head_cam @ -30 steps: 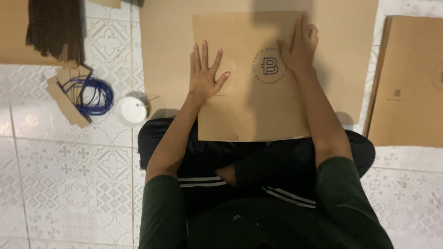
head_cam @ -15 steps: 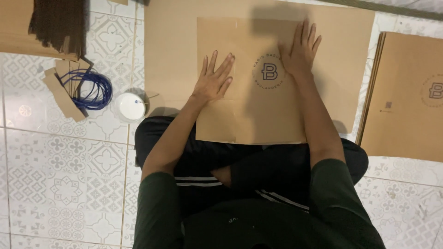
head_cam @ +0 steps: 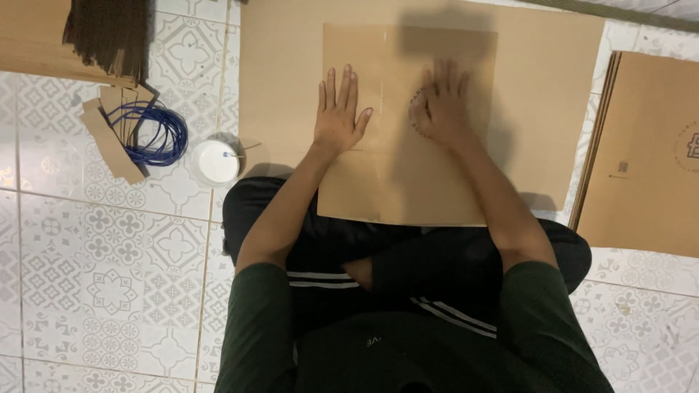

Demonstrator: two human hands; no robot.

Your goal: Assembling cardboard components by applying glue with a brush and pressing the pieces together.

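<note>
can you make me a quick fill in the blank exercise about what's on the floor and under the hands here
1. Both the left hand and the right hand lie flat on a sheet of brown ____.
2. The coil of cord beside the cardboard strips is ____ in colour.
3. The small round container on the tiled floor has a ____ top.
4. The stack of flat cardboard lies on the person's ____ side.

Missing words: cardboard; blue; white; right

White tub and blue cord left of hands
</note>
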